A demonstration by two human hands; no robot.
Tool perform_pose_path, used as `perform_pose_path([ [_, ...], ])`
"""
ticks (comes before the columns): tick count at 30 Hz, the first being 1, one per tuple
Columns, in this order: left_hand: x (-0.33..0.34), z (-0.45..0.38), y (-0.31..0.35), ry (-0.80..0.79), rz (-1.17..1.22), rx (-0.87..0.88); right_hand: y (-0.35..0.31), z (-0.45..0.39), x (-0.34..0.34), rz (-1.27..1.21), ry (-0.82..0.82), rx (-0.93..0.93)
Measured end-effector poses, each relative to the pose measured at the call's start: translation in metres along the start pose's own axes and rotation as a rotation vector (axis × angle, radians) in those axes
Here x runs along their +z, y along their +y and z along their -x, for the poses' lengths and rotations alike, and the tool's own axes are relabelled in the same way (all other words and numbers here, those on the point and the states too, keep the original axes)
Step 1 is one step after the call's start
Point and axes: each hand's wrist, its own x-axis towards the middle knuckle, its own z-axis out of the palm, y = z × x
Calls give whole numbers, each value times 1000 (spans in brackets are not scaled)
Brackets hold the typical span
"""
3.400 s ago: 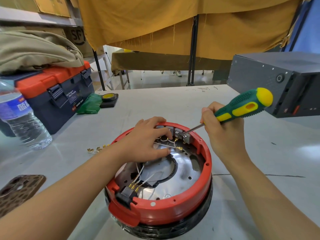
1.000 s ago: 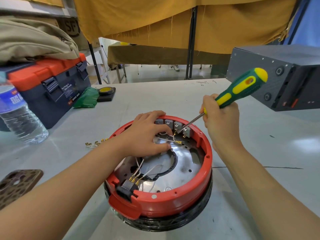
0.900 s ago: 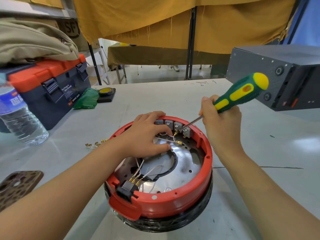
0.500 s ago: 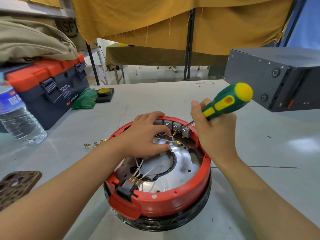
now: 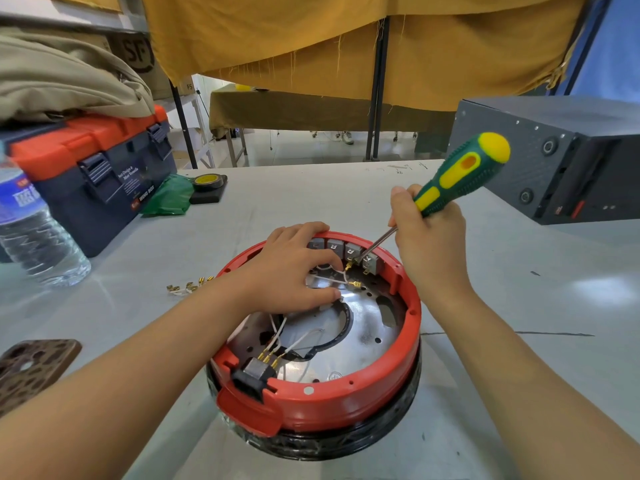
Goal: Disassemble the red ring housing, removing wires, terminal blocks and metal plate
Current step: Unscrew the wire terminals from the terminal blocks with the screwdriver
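the round red plastic ring housing [image 5: 346, 393] sits on a black base on the pale grey worktop [image 5: 519, 306], straight in front of the person. the right hand [image 5: 427, 244] has its grip clenched round the lower end of the green and yellow screwdriver handle [image 5: 460, 174], fingers fully wrapped, and the thin steel shaft slants down to the left so that its tip meets the row of grey terminal blocks [image 5: 343, 249] at the far inner wall. the left hand [image 5: 291, 271] lies across the far left of the ring, fingers loosely bent, fingertips resting by the white wires [image 5: 332, 280] on the shiny metal plate [image 5: 363, 327]; whether it pinches a wire i cannot tell. loose brass connectors [image 5: 188, 287] lie on the worktop just left of the housing.
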Motion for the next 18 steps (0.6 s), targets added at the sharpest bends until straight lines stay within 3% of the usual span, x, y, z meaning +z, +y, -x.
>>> perform_pose_path([
  [18, -1, 0, 1, 0, -7, -2, 8, -6, -4, -149, -25, 139],
])
